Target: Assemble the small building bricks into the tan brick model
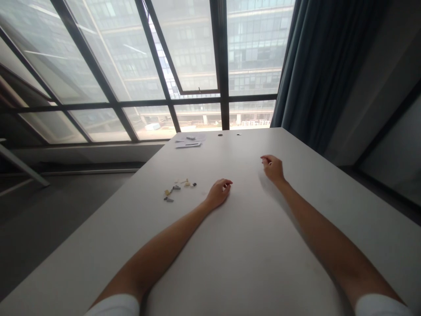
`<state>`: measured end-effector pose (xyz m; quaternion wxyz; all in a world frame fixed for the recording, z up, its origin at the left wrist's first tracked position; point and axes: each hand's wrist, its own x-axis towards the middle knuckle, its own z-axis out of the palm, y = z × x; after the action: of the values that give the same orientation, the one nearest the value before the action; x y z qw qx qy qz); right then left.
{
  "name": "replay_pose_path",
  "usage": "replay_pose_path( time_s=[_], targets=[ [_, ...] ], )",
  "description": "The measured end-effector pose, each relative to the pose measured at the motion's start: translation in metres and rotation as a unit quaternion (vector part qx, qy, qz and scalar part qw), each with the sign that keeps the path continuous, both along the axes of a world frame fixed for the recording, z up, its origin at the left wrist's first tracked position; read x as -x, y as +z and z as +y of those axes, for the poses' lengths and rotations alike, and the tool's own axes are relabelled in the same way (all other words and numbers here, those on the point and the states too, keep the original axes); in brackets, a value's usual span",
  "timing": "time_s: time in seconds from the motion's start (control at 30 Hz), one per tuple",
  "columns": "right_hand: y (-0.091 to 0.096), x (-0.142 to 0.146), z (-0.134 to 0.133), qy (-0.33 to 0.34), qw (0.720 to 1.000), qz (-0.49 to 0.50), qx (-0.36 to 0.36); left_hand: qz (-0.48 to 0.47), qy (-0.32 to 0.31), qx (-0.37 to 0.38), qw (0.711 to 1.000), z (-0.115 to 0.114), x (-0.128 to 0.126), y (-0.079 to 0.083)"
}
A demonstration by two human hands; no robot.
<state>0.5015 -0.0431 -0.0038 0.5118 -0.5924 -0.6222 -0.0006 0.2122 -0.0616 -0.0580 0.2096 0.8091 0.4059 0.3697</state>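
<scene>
Small beige and grey plastic-looking pieces [176, 188] lie scattered; right of them my left hand [219, 193] and, farther off, right hand [272, 167] curl loosely, whether around anything I can't tell.

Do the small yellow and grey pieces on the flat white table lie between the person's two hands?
No, the small yellow and grey pieces lie on the table left of the left hand.

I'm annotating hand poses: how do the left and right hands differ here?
The left hand is close to the small pieces; the right hand is farther from them. The right hand reaches nearer the windows than the left hand. The left hand seems to rest on the table; the right hand looks raised. Both are bare and partly curled.
</scene>
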Motion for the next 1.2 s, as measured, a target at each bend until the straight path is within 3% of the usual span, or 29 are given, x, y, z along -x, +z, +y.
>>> replay_pose_path(
  time_s=[0.13, 0.27, 0.47, 0.97, 1.2],
  targets=[
    [-0.021, 0.064, -0.019, 0.095, 0.992, -0.067, 0.041, 0.060, 0.016, -0.050, 0.997, -0.006, -0.001, 0.003],
    [-0.046, 0.096, -0.038, 0.128, 0.974, -0.156, 0.103, 0.101, 0.020, -0.050, 0.993, -0.008, -0.002, 0.005],
    [-0.050, 0.094, -0.046, 0.178, 0.935, -0.259, 0.163, 0.104, -0.003, -0.043, 0.994, -0.007, -0.003, 0.001],
    [-0.052, 0.091, -0.044, 0.188, 0.940, -0.237, 0.158, 0.101, -0.025, -0.048, 0.993, -0.008, -0.002, 0.000],
    [-0.055, 0.090, -0.044, 0.188, 0.941, -0.234, 0.155, 0.081, -0.030, 0.026, 0.996, -0.003, 0.000, 0.006]
  ],
)
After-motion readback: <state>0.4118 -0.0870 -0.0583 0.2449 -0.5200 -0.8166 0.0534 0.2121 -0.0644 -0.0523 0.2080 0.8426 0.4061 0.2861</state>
